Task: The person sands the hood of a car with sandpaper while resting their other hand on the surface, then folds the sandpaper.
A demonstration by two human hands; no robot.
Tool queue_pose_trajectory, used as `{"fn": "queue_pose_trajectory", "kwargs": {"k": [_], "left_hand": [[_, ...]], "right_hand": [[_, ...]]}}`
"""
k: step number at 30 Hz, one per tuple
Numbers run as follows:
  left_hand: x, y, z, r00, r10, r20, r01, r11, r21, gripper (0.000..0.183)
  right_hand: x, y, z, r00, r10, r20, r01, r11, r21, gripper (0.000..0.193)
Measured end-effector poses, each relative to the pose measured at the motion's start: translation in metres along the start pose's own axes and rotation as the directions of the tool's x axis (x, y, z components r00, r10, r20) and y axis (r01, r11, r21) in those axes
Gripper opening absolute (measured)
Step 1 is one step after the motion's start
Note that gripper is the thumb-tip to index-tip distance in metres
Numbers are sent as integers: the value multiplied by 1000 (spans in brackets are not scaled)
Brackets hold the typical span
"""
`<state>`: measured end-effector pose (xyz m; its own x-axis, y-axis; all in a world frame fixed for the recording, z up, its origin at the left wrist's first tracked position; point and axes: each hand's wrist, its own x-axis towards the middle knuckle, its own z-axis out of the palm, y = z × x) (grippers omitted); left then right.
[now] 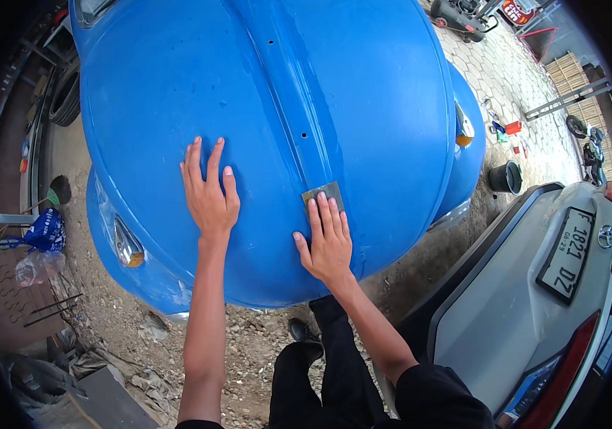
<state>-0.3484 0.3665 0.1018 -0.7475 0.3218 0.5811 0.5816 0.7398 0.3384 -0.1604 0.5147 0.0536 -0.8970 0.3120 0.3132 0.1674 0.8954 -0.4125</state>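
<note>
A rounded blue car hood (177, 79) fills the upper middle, with a raised ridge down its centre and two small holes along it. Wet streaks darken the paint beside the ridge. Under the fingers of my right hand (330, 243) is a grey-brown sheet of sandpaper (321, 191), pressed flat on the lower part of the ridge; its near part is hidden by the fingers. My left hand (210, 189) rests palm down on the hood to the left, fingers apart and nothing in it.
A silver car (499, 300) stands close on the right. Beyond it are a black bucket (506, 177) and a motorcycle (591, 154). At left lie a blue bag (45, 230), a tyre (66, 96) and a dark board (109, 400). Gravel (241, 350) covers the ground by my feet.
</note>
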Motion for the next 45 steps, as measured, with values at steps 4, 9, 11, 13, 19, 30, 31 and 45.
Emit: {"fn": "queue_pose_trajectory", "kwargs": {"k": [4,9,11,13,19,30,31,45], "left_hand": [[-14,7,-4,999,5,41,-8,998,56,43],[-22,9,-4,995,-55,78,50,996,70,44],[-23,12,-7,993,-67,98,61,996,58,44],[-27,14,-8,990,-83,111,77,995,57,44],[-43,10,-4,981,-126,148,118,991,65,45],[-45,9,-2,987,-103,125,95,993,69,45],[-44,8,-3,986,-98,132,90,994,68,45],[-17,10,-11,999,-9,52,5,998,61,44]], "right_hand": [[-28,6,4,1000,15,-12,-15,1000,-12,63],[38,-7,-15,999,2,43,-2,1000,-5,65],[99,-14,-23,999,-26,46,25,1000,8,65],[164,-21,-24,998,-60,-12,60,997,39,65],[342,-31,7,991,-100,-93,106,993,60,67],[417,-40,27,989,-116,-90,123,990,74,67],[406,-40,26,987,-124,-103,132,989,70,67],[154,-27,-17,991,-71,-111,77,996,51,63]]}}
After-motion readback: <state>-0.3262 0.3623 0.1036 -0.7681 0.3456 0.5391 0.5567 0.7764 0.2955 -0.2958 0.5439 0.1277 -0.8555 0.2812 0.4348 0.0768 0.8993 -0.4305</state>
